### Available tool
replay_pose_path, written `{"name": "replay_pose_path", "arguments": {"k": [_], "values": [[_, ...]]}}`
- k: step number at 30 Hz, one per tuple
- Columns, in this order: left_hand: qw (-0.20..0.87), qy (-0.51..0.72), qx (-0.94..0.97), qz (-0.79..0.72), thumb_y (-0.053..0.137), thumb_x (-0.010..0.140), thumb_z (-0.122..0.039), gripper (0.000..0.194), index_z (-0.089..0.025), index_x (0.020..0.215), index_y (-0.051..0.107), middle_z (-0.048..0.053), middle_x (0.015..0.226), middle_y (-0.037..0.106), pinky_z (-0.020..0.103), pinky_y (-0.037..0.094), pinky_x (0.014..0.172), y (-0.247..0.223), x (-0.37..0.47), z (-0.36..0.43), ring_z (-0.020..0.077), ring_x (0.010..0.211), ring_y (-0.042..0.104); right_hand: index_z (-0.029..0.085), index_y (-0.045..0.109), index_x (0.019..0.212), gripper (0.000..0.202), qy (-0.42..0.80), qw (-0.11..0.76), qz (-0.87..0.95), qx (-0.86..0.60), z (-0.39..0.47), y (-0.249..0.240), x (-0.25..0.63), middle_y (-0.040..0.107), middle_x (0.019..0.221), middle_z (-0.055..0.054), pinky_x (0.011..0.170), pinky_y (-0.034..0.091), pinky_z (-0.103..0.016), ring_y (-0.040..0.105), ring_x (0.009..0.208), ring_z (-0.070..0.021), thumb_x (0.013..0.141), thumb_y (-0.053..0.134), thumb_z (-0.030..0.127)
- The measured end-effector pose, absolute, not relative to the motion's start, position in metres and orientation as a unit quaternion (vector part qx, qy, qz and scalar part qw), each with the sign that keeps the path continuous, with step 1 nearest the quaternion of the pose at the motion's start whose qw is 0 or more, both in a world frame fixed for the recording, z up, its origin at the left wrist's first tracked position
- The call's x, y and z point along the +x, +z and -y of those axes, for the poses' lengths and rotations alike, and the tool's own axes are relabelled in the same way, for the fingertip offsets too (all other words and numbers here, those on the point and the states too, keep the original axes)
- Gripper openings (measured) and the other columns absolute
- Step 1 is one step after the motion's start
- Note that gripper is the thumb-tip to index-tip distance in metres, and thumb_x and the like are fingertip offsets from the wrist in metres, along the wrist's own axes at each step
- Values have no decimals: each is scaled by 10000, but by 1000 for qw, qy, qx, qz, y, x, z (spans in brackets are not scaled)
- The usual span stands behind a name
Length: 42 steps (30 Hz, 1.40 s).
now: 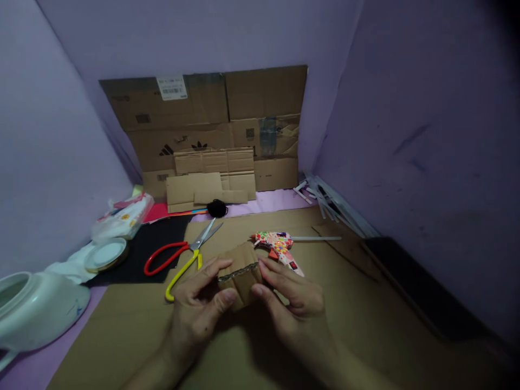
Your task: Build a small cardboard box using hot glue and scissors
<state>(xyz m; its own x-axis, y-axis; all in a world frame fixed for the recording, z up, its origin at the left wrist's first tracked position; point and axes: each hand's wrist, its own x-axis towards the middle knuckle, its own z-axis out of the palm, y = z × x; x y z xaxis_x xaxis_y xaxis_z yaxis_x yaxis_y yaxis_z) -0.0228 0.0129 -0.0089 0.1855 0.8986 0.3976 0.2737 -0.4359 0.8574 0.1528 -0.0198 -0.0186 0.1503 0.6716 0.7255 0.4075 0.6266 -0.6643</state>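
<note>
Left hand [199, 311] and right hand [298, 303], fingers pinched firmly, grip a cardboard piece [246, 290] above the brown mat [117, 325]. Purple walls [422, 141] rise behind and beside the mat; a panel [264, 95] stands beyond it.

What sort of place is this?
Probably a craft workspace, perhaps at home: a floral glue gun, red-and-yellow scissors and a small cardboard piece being held suggest it.
</note>
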Motion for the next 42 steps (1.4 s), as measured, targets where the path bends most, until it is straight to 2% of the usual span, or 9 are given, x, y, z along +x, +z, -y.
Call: {"name": "replay_pose_path", "arguments": {"k": [4, 10, 18, 26, 36, 42], "values": [[301, 500, 700, -411, 705, 715, -285, 281, -234, 990, 733, 52, 969, 740, 299, 548, 781, -6, -19, -11, 224, 886, 678, 203, 733, 1044, 354, 115, 631, 638, -426, 20, -16, 153, 768, 1051, -63, 900, 570, -276, 723, 967, -170, 765, 627, 12], [298, 506, 702, -404, 697, 711, -242, 251, -238, 959, 735, 36, 942, 738, 268, 564, 728, -1, -14, -9, 205, 863, 686, 278, 739, 1034, 382, 138, 638, 618, -438, 21, -19, 151, 776, 1025, -29, 839, 613, -335, 738, 930, -204, 764, 629, 31], [273, 492, 716, -414, 711, 687, -238, 265, -221, 951, 735, 68, 985, 732, 320, 549, 814, -3, -16, -9, 236, 932, 677, 341, 748, 989, 403, 186, 654, 575, -455, 20, -19, 148, 788, 966, -1, 786, 635, -383, 753, 876, -230, 746, 631, 42], [275, 480, 722, -417, 699, 704, -238, 256, -204, 956, 727, 73, 988, 717, 304, 549, 792, -3, -15, -7, 231, 926, 673, 335, 754, 981, 379, 190, 644, 576, -465, 21, -23, 149, 785, 985, -3, 812, 625, -369, 748, 894, -226, 756, 636, 54], [271, 480, 723, -416, 693, 697, -241, 255, -201, 945, 733, 80, 947, 723, 324, 561, 744, -1, -13, -8, 245, 886, 676, 327, 766, 950, 345, 190, 652, 558, -476, 21, -23, 149, 789, 958, -21, 805, 624, -421, 753, 871, -256, 734, 657, 81], [290, 480, 709, -427, 703, 678, -241, 265, -198, 936, 743, 79, 951, 733, 327, 555, 764, -2, -14, -10, 253, 897, 676, 277, 796, 850, 240, 195, 644, 543, -503, 19, -20, 150, 797, 872, -59, 714, 637, -374, 755, 783, -242, 712, 676, 121]]}}
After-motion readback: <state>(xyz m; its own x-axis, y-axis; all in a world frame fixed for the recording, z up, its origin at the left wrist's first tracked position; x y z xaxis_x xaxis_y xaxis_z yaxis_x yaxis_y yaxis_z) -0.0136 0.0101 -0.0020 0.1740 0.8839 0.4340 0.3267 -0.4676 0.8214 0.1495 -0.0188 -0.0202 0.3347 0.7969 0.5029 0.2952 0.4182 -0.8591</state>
